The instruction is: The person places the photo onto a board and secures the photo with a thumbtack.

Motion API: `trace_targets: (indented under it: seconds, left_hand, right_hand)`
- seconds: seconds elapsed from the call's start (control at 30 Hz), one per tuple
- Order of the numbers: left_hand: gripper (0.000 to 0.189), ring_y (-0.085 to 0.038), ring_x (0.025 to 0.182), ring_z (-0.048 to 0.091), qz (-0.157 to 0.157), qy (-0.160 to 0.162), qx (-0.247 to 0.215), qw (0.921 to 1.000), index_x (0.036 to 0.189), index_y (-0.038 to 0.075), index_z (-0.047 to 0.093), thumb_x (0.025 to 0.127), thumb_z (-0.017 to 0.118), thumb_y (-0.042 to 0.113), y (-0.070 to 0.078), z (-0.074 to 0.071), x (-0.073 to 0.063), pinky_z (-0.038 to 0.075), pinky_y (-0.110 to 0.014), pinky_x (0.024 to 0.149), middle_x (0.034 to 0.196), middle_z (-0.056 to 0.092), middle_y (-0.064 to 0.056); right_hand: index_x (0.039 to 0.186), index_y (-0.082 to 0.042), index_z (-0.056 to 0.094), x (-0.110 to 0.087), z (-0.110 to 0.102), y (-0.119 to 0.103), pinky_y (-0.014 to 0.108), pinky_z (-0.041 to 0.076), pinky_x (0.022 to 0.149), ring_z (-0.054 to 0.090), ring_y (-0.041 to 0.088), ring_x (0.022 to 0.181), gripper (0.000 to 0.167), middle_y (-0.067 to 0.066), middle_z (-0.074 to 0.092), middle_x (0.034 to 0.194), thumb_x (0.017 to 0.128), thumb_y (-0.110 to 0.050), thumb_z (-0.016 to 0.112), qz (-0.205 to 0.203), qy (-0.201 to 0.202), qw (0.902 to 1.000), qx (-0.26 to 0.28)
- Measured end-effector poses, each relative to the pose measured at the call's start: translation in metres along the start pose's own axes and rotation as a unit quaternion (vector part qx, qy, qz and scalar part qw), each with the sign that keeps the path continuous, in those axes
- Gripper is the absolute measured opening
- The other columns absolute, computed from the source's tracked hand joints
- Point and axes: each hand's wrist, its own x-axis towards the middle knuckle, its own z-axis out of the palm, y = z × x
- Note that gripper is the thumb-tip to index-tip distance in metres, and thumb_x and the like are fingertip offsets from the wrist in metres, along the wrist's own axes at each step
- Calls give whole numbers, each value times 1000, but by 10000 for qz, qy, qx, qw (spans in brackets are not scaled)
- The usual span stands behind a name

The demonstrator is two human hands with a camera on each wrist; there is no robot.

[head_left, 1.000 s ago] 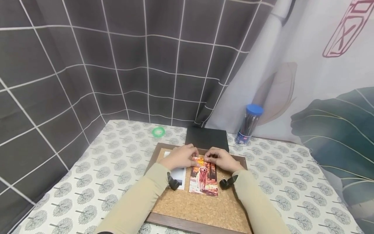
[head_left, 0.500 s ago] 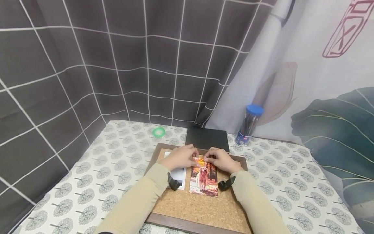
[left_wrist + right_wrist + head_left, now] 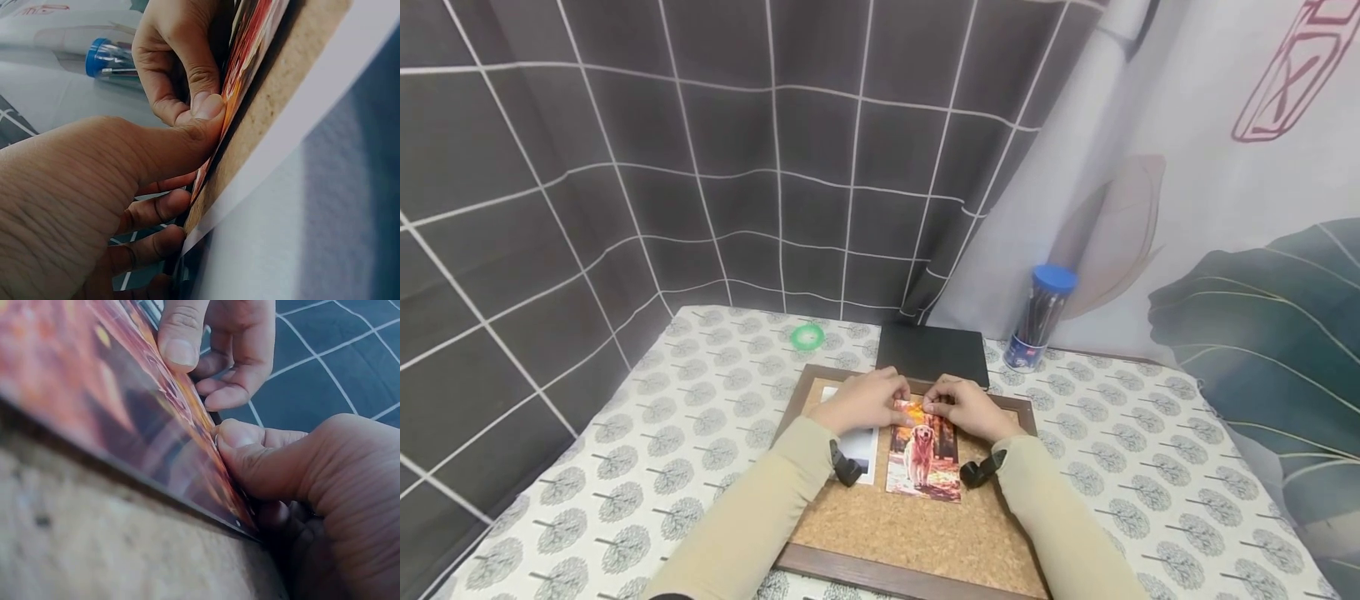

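Observation:
A photo (image 3: pixel 921 467) of a golden dog among autumn leaves lies on the brown-framed cork board (image 3: pixel 887 529). My left hand (image 3: pixel 867 403) holds its top edge, with the thumb (image 3: pixel 200 134) on the printed face and the other fingers around the far side. Close by, my right hand (image 3: pixel 967 409) pinches at the top edge with bent thumb (image 3: pixel 250 456) and fingers. A small shiny edge shows by that thumb tip; I cannot tell what it belongs to. Left of the dog photo, a second white-bordered photo (image 3: pixel 861 458) is partly covered by my left hand and wrist.
Behind the board lies a flat black rectangular thing (image 3: pixel 932 350). A clear tub with a blue lid (image 3: pixel 1037 317), full of dark sticks, stands at the back right. Back left is a green ring (image 3: pixel 807 337) on the tree-patterned tablecloth (image 3: pixel 692 450). Curtains hang behind.

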Motion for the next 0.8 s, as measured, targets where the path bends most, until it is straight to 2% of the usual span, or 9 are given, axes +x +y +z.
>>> trace_targets:
  seconds: [0.3,0.5,0.8]
  left_hand:
    - [47,-10,87,58,-87,26,69,9999,113,27,66,83,71,63,-1,-1,5,51,-36,78,103,55,11]
    - [47,-9,87,57,-95,-76,-8,9999,114,27,65,83,71,62,-3,1,4,51,-37,81,104,55,11]
    - [46,-9,88,57,-89,-55,-23,9999,112,28,65,83,71,63,-3,3,4,51,-37,81,104,55,12]
  right_hand:
    - [90,-22,73,2,-2,6,31,47,77,57,10,84,5,-11,63,91,94,-25,72,-18,38,9998,193]
    - [92,-18,73,2,-2,4,31,48,77,57,12,83,10,-10,63,91,93,-28,73,165,-116,9991,360]
    - [93,-19,72,0,1,5,27,48,69,57,12,77,7,-8,61,87,91,-24,75,248,-49,9989,395]
